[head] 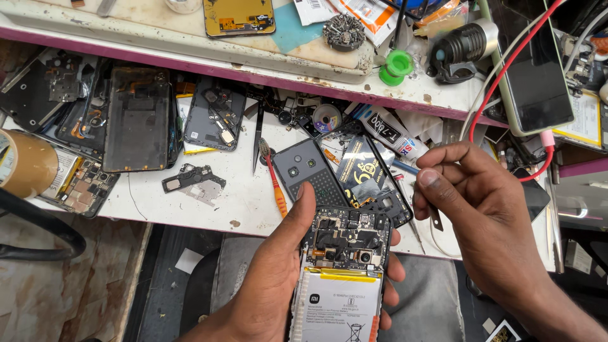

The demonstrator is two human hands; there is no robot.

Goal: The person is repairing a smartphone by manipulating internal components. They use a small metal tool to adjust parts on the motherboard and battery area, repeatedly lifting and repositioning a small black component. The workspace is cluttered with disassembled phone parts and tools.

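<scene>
Holding the opened phone (342,278) off the bench edge (190,212) is the main risk: it hangs over the floor gap, and if your left hand (278,278) loosens, it drops. The board and the white battery face up uncovered, so a slip of the thin tool (436,218) in your right hand could scratch a part or poke the battery. Judging by the clutter, a loose screw would vanish fast among the parts beyond the phone.

Your left hand is wrapped around the phone from below, thumb up along its left side, fingertips (394,266) showing past its right edge. Firm grip, closed on it.

Your right hand (475,209) sits just right of the phone and above it, fingers curled in a pinch, thumb pressed to forefinger. A thin dark metal piece pokes down from the pinch; looks like tweezers or a small driver, can't tell which. Its tip is apart from the phone, not touching.

Just beyond the phone lie a grey back cover (310,174) and an orange-handled brush (273,180). Further left of the phone sit more dismantled phones (136,120) and a tape roll (25,161).
</scene>
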